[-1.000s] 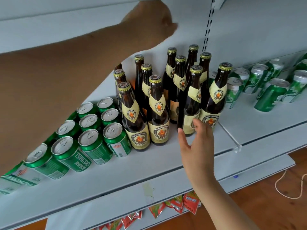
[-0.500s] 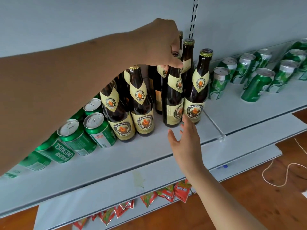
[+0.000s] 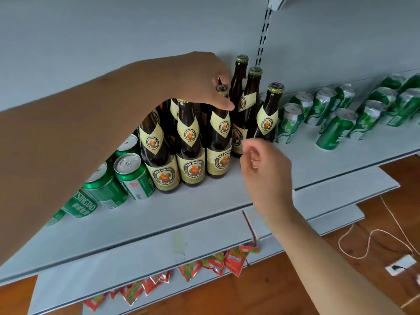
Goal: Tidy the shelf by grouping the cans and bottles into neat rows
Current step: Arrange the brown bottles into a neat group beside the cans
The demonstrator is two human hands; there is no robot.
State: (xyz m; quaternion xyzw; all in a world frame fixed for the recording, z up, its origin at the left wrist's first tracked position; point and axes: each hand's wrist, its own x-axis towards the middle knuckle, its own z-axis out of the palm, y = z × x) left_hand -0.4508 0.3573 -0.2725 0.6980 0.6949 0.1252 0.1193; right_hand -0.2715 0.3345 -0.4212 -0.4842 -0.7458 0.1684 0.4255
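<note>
Several brown beer bottles with cream labels stand bunched on the grey shelf [image 3: 200, 208]. My left hand [image 3: 204, 80] reaches over them from the left and grips the capped neck of the front right bottle [image 3: 219, 142]. Two more front bottles [image 3: 189, 144] stand to its left. My right hand [image 3: 266, 171] hovers in front of the rightmost bottle [image 3: 270, 114], fingers loosely curled and holding nothing, and it hides that bottle's base. Green cans [image 3: 134, 176] are packed left of the bottles, partly hidden by my left arm. More green cans [image 3: 336, 128] stand scattered to the right.
A slotted upright [image 3: 263, 37] runs up the back panel behind the bottles. Red snack packets [image 3: 234, 260] hang out under the shelf below. A thin white cord [image 3: 363, 242] and a socket lie on the wooden floor at the right.
My left hand came down from the upper shelf and closed on a bottle's top. My right hand pulled back from the rightmost bottle's base and its fingers curled.
</note>
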